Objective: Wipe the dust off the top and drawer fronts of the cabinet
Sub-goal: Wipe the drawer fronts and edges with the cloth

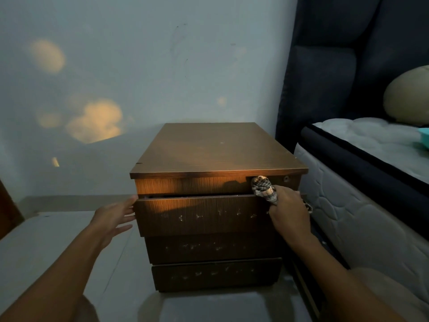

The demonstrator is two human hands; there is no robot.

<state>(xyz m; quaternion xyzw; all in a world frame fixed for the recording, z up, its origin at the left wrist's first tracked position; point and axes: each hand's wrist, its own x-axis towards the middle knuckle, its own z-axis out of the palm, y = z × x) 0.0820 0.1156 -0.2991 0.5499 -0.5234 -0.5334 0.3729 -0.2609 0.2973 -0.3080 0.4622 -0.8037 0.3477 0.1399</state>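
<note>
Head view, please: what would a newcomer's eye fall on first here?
A brown cabinet stands in the middle, its front lit by a warm patch of light. The right hand grips a checked cloth against the top front's right end, while the open left hand is at the cabinet's left edge. Pale specks dot the lower drawer fronts.

Cabinet [218,149] left flank: open floor [58,240], free passage. Right flank: mattress [343,210] just beside, gap narrow. Rear: wall [139,66]; headboard [320,89] at right. Front: second drawer [202,214] juts forward of top drawer front [190,185]. Cabinet top open above.
</note>
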